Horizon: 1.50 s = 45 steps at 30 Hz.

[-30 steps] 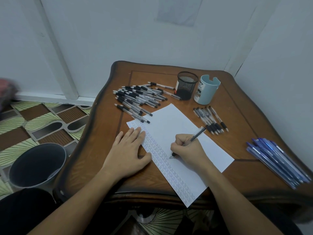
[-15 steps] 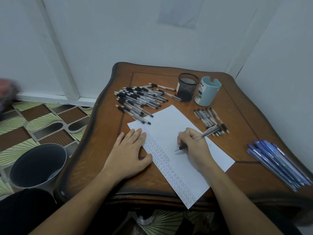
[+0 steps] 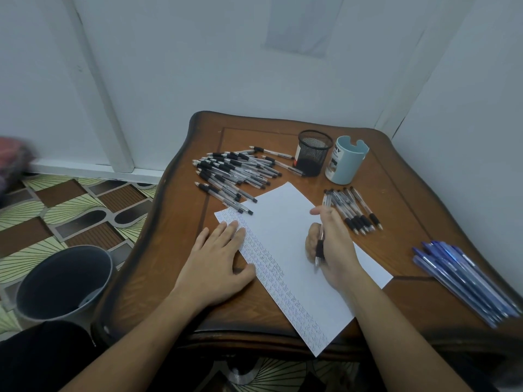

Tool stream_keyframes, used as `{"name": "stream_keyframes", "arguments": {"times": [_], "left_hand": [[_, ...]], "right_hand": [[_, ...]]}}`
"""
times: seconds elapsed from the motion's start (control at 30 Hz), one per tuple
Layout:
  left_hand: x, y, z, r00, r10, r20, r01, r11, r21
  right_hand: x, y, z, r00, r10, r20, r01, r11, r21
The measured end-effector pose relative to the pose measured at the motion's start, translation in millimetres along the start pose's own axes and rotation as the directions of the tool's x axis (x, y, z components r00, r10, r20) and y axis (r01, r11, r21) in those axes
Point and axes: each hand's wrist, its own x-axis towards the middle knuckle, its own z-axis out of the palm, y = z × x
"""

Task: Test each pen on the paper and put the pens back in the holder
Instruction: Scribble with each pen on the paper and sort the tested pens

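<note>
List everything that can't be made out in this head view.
All in the head view:
- Pen: the right hand covers its upper barrel; whether its tip touches the paper is unclear.
- Marks along the paper's left edge: too small to read.
- Light blue cup: print too small and partly turned away; its near wall hides the bottom.
- Reddish thing at the left edge: blurred and cut off.
- Grey bin: inside too dark.

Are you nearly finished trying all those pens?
Not nearly. Done: rows of test marks line the left edge of the paper. In hand: the right hand grips one pen over it; the left hand holds it flat. Left: the big pen pile waits, and no pens stand in the mesh holder.
</note>
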Motion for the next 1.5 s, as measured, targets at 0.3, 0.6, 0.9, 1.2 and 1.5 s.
{"name": "stream_keyframes", "arguments": {"times": [0.3, 0.6, 0.9, 1.2, 1.5], "left_hand": [[-0.5, -0.7, -0.1, 1.0, 0.005, 0.002, -0.005, 1.0, -0.021], [-0.2, 0.3, -1.0, 1.0, -0.003, -0.005, 0.003, 1.0, -0.01], [-0.2, -1.4, 0.6, 1.0, -0.002, -0.012, 0.001, 1.0, -0.018], [-0.1, -3.3, 0.0, 1.0, 0.001, -0.007, -0.001, 1.0, -0.022], [0.3, -4.4, 0.3, 1.0, 0.003, 0.012, -0.003, 1.0, -0.004]], "right_hand": [[54.0, -54.5, -55.2, 0.987, -0.029, -0.157, -0.088, 0.721, -0.687], [98.9, -49.4, -77.0, 0.982, -0.136, -0.135, -0.113, 0.153, -0.982], [109.1, -23.3, 30.5, 0.98, -0.187, 0.07, 0.175, 0.63, -0.757], [135.1, -15.7, 81.0, 0.978, -0.209, -0.01, 0.109, 0.553, -0.826], [113.5, -53.0, 46.7, 0.986, -0.155, -0.057, 0.126, 0.928, -0.35]]}}
